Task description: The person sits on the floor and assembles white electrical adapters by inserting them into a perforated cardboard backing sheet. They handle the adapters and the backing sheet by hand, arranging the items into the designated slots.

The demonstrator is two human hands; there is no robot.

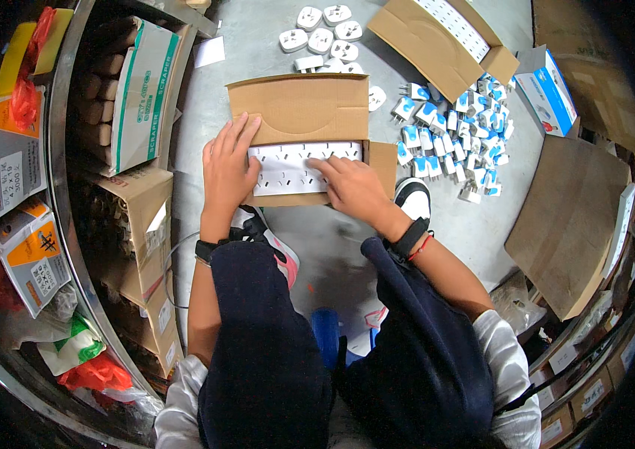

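In front of me on the floor lies a cardboard box [299, 200] with its lid flap [310, 105] folded back. Inside it is a white slotted sheet [280, 166], through which metal plug pins stick up in rows. My left hand [228, 161] rests on the box's left edge, fingers stretched along the flap and thumb by the sheet. Over the right half, my right hand [355, 187] has its fingers extended, the fingertips touching the sheet. No loose thing shows in either hand.
White round-cornered plug adapters [321, 40] lie beyond the box. Many small white-and-blue plug adapters [448, 142] are heaped at right, beside another opened cardboard box [437, 45]. A blue-and-white carton [548, 90] stands farther right. A metal shelf [71, 172] with cartons borders the left.
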